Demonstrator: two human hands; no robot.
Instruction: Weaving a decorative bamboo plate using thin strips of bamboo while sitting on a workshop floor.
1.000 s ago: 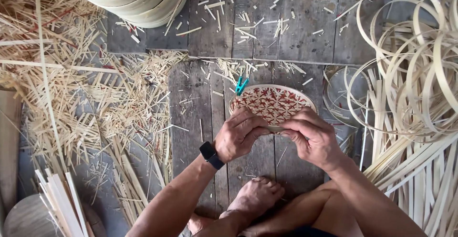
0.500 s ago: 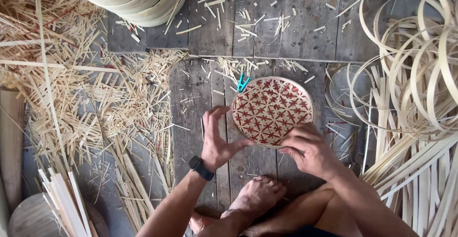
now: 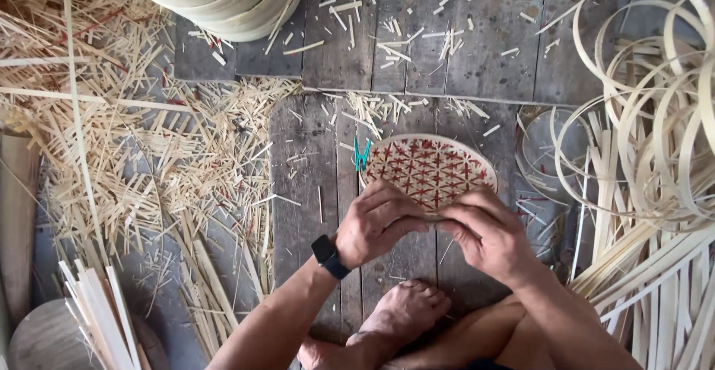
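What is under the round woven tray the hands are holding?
Under the woven tray lie grey floor planks strewn with bamboo slivers. The left hand and right hand cover its near rim.

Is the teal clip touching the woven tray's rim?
Touching. The head view shows the clip clamped over the left rim of the tray, with no gap between them.

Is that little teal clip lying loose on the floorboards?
No, the teal clip is pinched onto the rim of the round woven tray, on the side by the left hand.
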